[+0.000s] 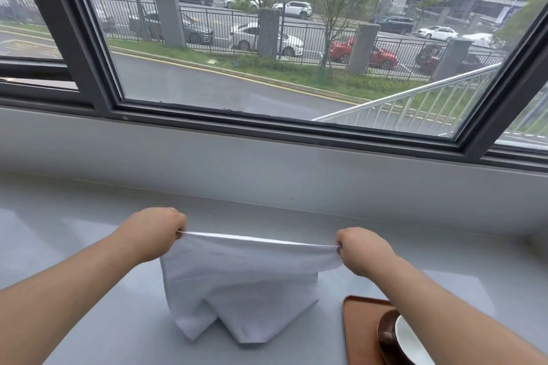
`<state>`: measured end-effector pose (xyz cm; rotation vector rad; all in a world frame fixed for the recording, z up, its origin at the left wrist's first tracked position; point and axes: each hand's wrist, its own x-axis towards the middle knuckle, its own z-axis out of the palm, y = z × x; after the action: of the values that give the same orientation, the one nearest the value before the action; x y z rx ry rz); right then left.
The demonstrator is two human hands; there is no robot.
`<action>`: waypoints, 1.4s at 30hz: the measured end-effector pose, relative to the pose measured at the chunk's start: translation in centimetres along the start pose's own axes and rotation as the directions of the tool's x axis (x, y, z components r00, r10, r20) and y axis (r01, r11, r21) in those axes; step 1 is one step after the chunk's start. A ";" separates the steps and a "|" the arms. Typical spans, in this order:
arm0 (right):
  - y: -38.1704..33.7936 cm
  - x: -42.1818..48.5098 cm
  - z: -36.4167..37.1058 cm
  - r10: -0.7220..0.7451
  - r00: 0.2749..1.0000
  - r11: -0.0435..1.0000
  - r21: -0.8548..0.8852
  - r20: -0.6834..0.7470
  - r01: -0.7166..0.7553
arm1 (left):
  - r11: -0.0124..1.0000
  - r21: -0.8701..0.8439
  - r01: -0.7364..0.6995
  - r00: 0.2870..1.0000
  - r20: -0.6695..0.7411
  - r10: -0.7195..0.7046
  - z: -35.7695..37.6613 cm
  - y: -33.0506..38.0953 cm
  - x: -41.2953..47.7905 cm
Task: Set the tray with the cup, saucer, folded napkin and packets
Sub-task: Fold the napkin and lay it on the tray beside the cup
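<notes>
A white cloth napkin [240,278] hangs stretched between my two hands above the grey counter; its lower part rests crumpled on the surface. My left hand [157,231] pinches the napkin's top left corner. The top right corner is pinched by my right hand [360,249]. At the lower right lies a brown tray [360,326] with a dark brown saucer [385,335] on it. A white cup [410,344] stands on the saucer, partly hidden by my right forearm. No packets are in view.
The grey counter [89,246] runs along a low wall under a large dark-framed window [267,124]. The tray reaches the frame's bottom edge.
</notes>
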<state>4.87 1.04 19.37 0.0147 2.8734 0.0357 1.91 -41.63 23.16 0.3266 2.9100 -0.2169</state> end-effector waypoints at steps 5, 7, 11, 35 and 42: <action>-0.2 2.3 -6.1 0.060 0.926 0.993 0.115 -0.372 -0.018 | 0.988 -0.122 0.093 0.965 -0.234 -0.120 -3.3 -1.6 2.0; 0.1 2.4 -10.2 0.091 0.842 0.980 0.198 -0.532 0.019 | 0.966 -0.248 0.070 0.912 -0.377 -0.163 -6.5 -2.3 2.3; 0.7 0.6 -17.4 0.087 0.658 0.973 0.206 -0.748 0.107 | 0.932 -0.359 -0.045 0.755 -0.624 -0.204 -12.6 -2.8 1.7; 1.6 -19.6 7.9 -0.131 0.866 0.970 0.119 -0.482 0.212 | 0.953 -0.150 -0.265 0.865 -0.474 0.165 9.8 1.6 -15.2; 0.5 -25.0 18.7 -0.370 0.910 0.924 0.024 -0.186 0.381 | 0.972 -0.182 -0.147 0.989 -0.045 0.141 21.3 4.1 -22.8</action>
<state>33.96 1.64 7.97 -0.5581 2.9990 -0.1304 28.61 -45.84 7.00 0.5110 2.8917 0.0823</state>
